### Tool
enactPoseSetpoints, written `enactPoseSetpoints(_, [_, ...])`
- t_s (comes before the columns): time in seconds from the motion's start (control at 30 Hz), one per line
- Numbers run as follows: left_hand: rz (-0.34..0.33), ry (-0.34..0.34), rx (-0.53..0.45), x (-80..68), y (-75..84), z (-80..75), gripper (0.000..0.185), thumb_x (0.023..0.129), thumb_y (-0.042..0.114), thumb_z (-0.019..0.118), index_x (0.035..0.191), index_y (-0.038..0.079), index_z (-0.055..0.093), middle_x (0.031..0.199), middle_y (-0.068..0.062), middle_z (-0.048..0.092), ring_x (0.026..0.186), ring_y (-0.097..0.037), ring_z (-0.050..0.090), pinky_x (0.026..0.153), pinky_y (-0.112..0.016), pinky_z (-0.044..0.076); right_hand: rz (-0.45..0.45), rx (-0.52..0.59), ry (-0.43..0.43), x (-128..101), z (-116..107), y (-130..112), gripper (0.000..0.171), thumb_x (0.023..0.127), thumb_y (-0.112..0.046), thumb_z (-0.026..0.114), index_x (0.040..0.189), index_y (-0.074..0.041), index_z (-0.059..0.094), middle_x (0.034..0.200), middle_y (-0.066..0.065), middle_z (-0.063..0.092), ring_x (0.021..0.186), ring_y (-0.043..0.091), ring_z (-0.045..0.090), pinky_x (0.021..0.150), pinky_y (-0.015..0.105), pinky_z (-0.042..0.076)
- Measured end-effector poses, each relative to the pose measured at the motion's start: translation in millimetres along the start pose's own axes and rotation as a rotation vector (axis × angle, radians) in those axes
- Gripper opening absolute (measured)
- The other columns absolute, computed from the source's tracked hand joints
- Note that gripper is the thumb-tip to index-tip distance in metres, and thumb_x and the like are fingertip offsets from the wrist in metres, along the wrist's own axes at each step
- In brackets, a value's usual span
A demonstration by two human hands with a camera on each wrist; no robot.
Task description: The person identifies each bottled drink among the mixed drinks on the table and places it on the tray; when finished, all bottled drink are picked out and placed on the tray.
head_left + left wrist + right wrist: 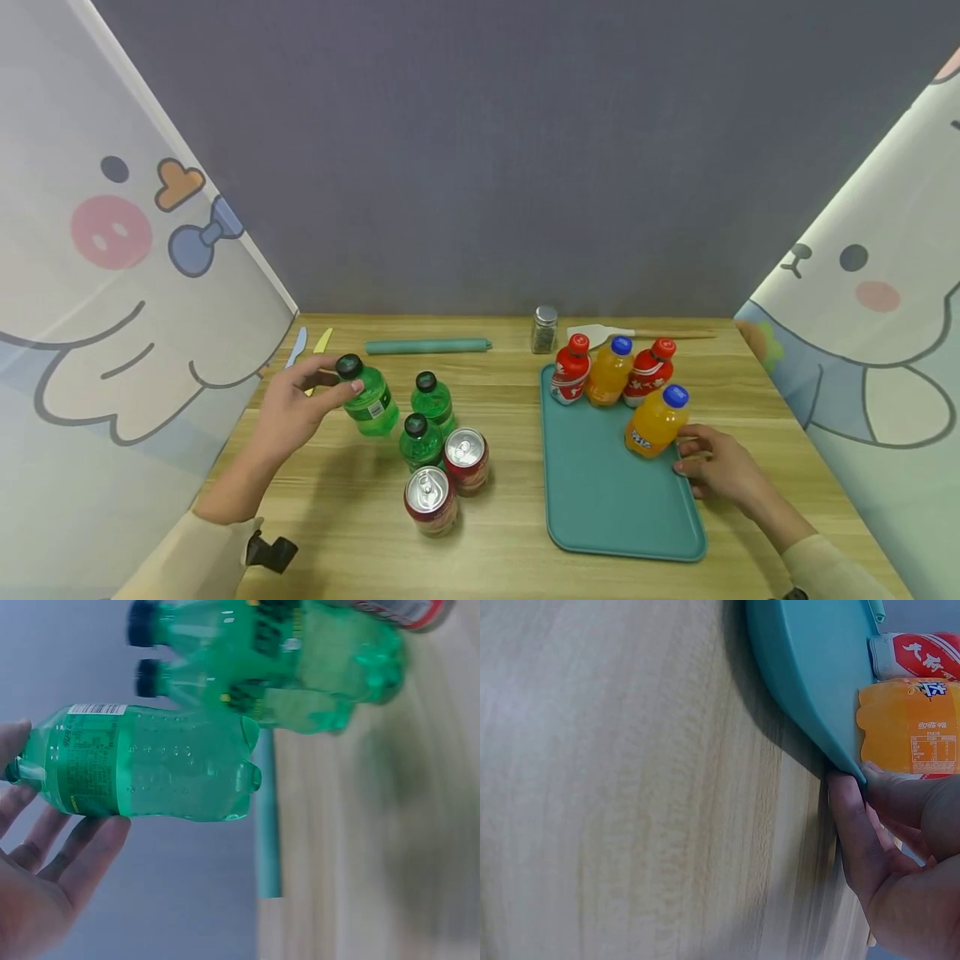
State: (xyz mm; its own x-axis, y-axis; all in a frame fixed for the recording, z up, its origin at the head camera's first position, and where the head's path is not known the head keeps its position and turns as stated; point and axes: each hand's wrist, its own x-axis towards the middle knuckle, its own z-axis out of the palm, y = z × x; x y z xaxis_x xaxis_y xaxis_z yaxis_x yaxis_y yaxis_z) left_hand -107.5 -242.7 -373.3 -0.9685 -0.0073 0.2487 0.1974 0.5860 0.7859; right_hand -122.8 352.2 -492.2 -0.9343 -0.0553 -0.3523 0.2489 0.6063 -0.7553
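On a clock face laid over the head view, a wooden counter (510, 392) spans the lower half. A teal tray (585, 492) sits between 4 and 5 o'clock; toward its own 12 and 1 stand two red bottles (572, 372) and two orange bottles (654, 427). At 8 o'clock a green bottle (372, 408) is held off the counter, nearly upright. Its smooth plastic should be light to moderate in weight, a little squeezable, slippery if damp and hard to break; how full it is, I cannot tell. The neck suits a pinch, the label a steadier hold. The left hand (292, 408) reaches in from 8 o'clock, thumb and fingers gripping the bottle around its neck. The right hand (716, 468), at 4 o'clock, pinches the tray's edge at the tray's 3 o'clock, thumb above, fingers below. Two cans (429, 496) stand near 6 o'clock.
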Motion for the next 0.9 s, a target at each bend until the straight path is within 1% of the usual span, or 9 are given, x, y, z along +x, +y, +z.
enactPoseSetpoints(0.13, [0.004, 0.004, 0.027, 7.7, 14.4, -8.2, 0.025, 0.093, 0.025, 0.078, 0.115, 0.013, 0.073, 0.108, 0.003, 0.068, 0.090, -0.006, 0.066, 0.066, -0.029, 0.055, 0.007, 0.008, -0.007, -0.4, 0.3, -0.3, 0.061, 0.093, -0.002, 0.072, 0.145, 0.008, 0.042, 0.119, 0.026, 0.060, 0.085, 0.021, 0.065, 0.064, 0.037, 0.062])
enactPoseSetpoints(0.2, [0.023, 0.006, 0.027, 11.8, 21.6, -10.7, 0.025, 0.093, 0.024, 0.078, 0.115, 0.012, 0.073, 0.106, 0.005, 0.068, 0.089, -0.008, 0.066, 0.066, -0.029, 0.056, 0.007, 0.015, -0.009, -0.4, 0.2, 0.0, 0.062, 0.093, -0.001, 0.072, 0.146, 0.009, 0.042, 0.120, 0.026, 0.060, 0.085, 0.021, 0.065, 0.063, 0.037, 0.062])
enactPoseSetpoints(0.33, [0.073, 0.004, 0.010, 20.0, 39.4, -13.5, 0.025, 0.093, 0.021, 0.078, 0.116, 0.011, 0.073, 0.107, 0.004, 0.068, 0.089, -0.010, 0.067, 0.068, -0.027, 0.056, -0.002, 0.015, -0.007, -0.5, 0.1, 1.3, 0.062, 0.092, 0.000, 0.072, 0.145, 0.009, 0.042, 0.119, 0.025, 0.060, 0.084, 0.021, 0.065, 0.062, 0.037, 0.062])
enactPoseSetpoints(0.4, [0.092, -0.002, 0.015, 23.9, 50.0, -13.8, 0.024, 0.094, 0.022, 0.077, 0.116, 0.014, 0.074, 0.108, 0.004, 0.068, 0.091, -0.011, 0.067, 0.069, -0.027, 0.056, 0.002, 0.013, -0.006, -0.8, 0.1, 0.9, 0.061, 0.092, 0.000, 0.072, 0.145, 0.009, 0.042, 0.118, 0.025, 0.060, 0.084, 0.021, 0.065, 0.062, 0.037, 0.062])
enactPoseSetpoints(0.5, [0.102, -0.013, 0.014, 29.7, 66.8, -12.6, 0.023, 0.094, 0.026, 0.078, 0.115, 0.019, 0.074, 0.109, 0.004, 0.069, 0.093, -0.013, 0.067, 0.071, -0.029, 0.054, 0.007, 0.010, -0.005, -0.9, 0.2, 0.2, 0.061, 0.093, -0.001, 0.072, 0.145, 0.008, 0.043, 0.118, 0.025, 0.060, 0.084, 0.020, 0.065, 0.063, 0.037, 0.062])
enactPoseSetpoints(0.67, [0.108, -0.044, -0.037, 40.1, 93.9, -3.0, 0.025, 0.092, 0.028, 0.079, 0.115, 0.020, 0.074, 0.107, 0.001, 0.071, 0.096, -0.015, 0.067, 0.073, -0.032, 0.054, 0.007, 0.008, -0.004, -0.3, 0.6, 0.2, 0.061, 0.092, -0.001, 0.073, 0.145, 0.008, 0.043, 0.118, 0.024, 0.061, 0.084, 0.020, 0.065, 0.062, 0.037, 0.062])
enactPoseSetpoints(0.8, [0.110, -0.103, -0.094, 49.0, 114.0, 11.5, 0.028, 0.090, 0.028, 0.081, 0.116, 0.020, 0.074, 0.108, 0.002, 0.072, 0.098, -0.017, 0.067, 0.076, -0.037, 0.055, 0.000, 0.007, -0.003, 0.5, 0.4, 0.4, 0.060, 0.093, -0.001, 0.072, 0.144, 0.008, 0.044, 0.117, 0.023, 0.062, 0.084, 0.021, 0.064, 0.062, 0.037, 0.062])
enactPoseSetpoints(0.9, [0.109, -0.164, -0.127, 55.3, 128.4, 25.2, 0.031, 0.089, 0.031, 0.081, 0.118, 0.023, 0.073, 0.110, 0.003, 0.072, 0.100, -0.018, 0.067, 0.079, -0.040, 0.055, -0.008, 0.010, -0.005, 1.4, -0.3, 0.4, 0.059, 0.093, 0.000, 0.072, 0.144, 0.008, 0.044, 0.116, 0.023, 0.062, 0.084, 0.021, 0.064, 0.062, 0.037, 0.062])
